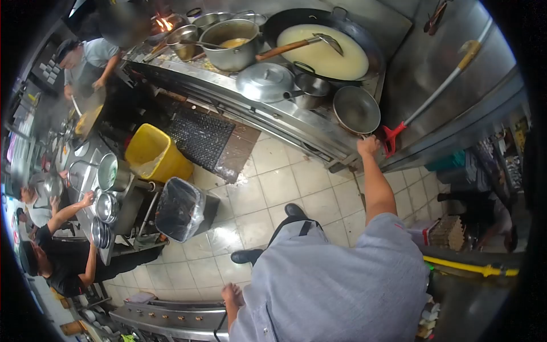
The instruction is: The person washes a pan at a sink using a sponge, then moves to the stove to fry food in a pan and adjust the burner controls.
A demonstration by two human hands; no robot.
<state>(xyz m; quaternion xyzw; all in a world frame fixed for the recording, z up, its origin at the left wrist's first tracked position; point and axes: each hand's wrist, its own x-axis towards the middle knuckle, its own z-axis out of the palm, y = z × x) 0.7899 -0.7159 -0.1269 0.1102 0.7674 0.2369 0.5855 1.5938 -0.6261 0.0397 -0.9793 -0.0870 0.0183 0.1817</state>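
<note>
Right hand (368,146) at frying pan (357,109). Leftward way obstructed by saucepan (311,91), then lid (265,81); wok (371,44) stands behind. Red-headed pole (393,138) slants up just right of the hand. Passage: above floor tiles (273,188), between counter (336,135) and lined bin (212,211).

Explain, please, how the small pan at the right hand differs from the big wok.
The small pan is much smaller than the big wok. The pan looks empty, while the wok holds pale liquid. The right hand holds the pan, whereas no hand touches the wok. Both are round and open-topped.
</note>
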